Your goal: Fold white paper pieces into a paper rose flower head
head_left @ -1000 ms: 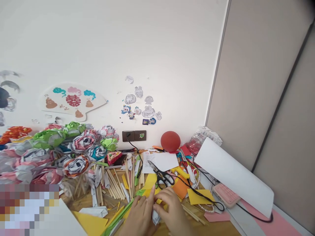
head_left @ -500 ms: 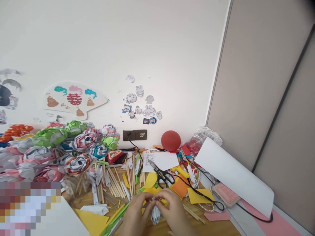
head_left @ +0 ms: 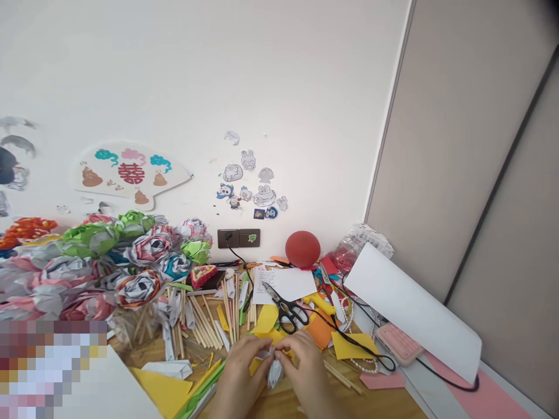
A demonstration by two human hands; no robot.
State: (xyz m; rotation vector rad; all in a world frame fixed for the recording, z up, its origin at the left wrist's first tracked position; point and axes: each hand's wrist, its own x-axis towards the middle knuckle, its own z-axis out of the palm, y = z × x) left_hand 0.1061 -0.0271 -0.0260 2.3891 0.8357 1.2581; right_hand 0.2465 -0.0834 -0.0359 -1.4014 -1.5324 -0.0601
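Near the front edge of the wooden table (head_left: 375, 404), my left hand (head_left: 242, 369) and my right hand (head_left: 303, 369) come together over a small piece of folded white paper (head_left: 274, 374). Both hands pinch its upper end between thumb and fingertips, and the pleated lower part hangs below the thumbs. My fingers cover much of its top. Just beyond my hands lie black-handled scissors (head_left: 286, 308) and yellow paper (head_left: 266, 319). An orange paper square (head_left: 319, 331) is close to my right hand.
Paper flowers (head_left: 144, 250) crowd the left side. Wooden sticks (head_left: 203, 326) lie at centre left. A yellow glue gun (head_left: 321, 304), its black cord, a bead string (head_left: 364, 366), a red balloon (head_left: 303, 248) and a pink calculator (head_left: 399, 343) are to the right.
The folded white paper has tilted and sits slightly higher and to the left. My fingertips have shifted a little along its top, both hands still pinching it.
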